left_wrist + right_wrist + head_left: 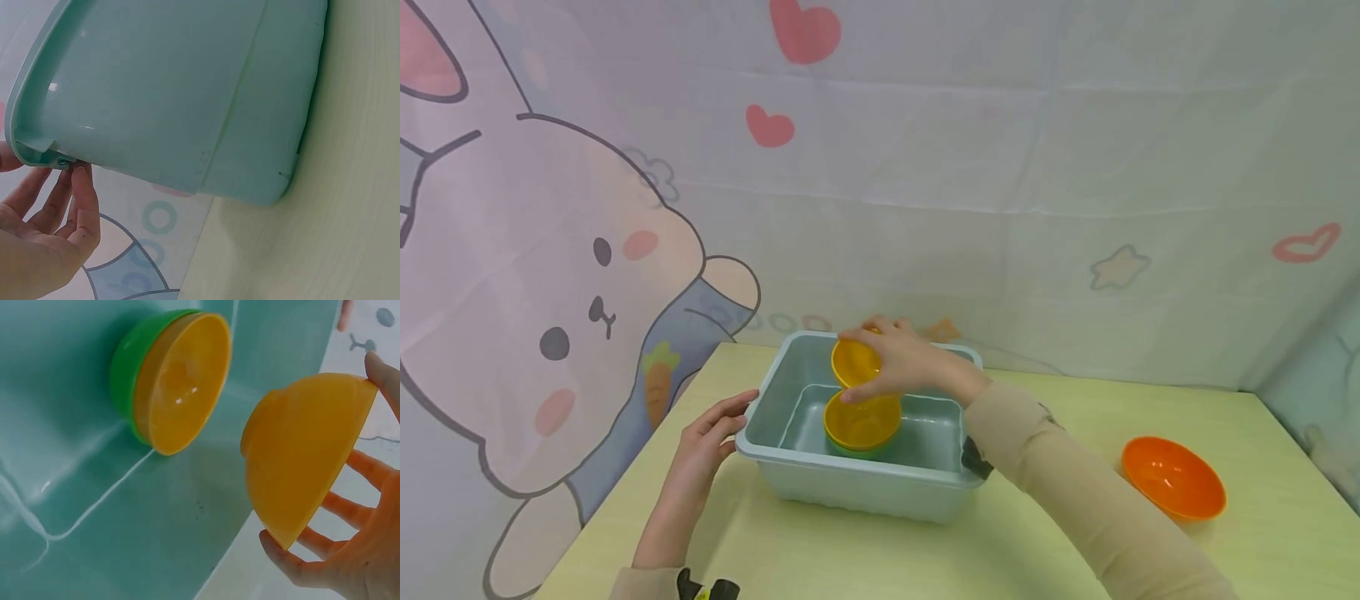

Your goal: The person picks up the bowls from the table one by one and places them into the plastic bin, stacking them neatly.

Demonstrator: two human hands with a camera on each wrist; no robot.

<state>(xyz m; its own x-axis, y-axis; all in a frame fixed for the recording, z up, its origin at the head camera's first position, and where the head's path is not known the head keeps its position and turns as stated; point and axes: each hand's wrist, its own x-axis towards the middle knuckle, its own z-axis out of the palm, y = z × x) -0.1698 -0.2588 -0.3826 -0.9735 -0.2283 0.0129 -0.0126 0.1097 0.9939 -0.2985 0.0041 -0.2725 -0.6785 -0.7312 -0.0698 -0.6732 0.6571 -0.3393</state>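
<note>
A pale blue-green plastic tub (pixel 865 487) stands on the table. My left hand (pixel 703 446) grips its left rim, and in the left wrist view the fingers (pixel 87 200) curl under the lip. Over the tub, my right hand (pixel 906 358) pinches a yellow bowl (pixel 306 450) by opposite sides of its rim, thumb on one side and fingertips on the other. The held bowl is tilted on its side. Inside the tub, another yellow bowl (pixel 187 387) sits nested in a green bowl (pixel 128 378), below the held one.
An orange bowl (pixel 1172 479) rests, tilted a little, on the right part of the pale wooden table (pixel 1060 542). Behind the table hangs a cloth backdrop (pixel 925 167) printed with a rabbit and hearts, close to the tub's far side.
</note>
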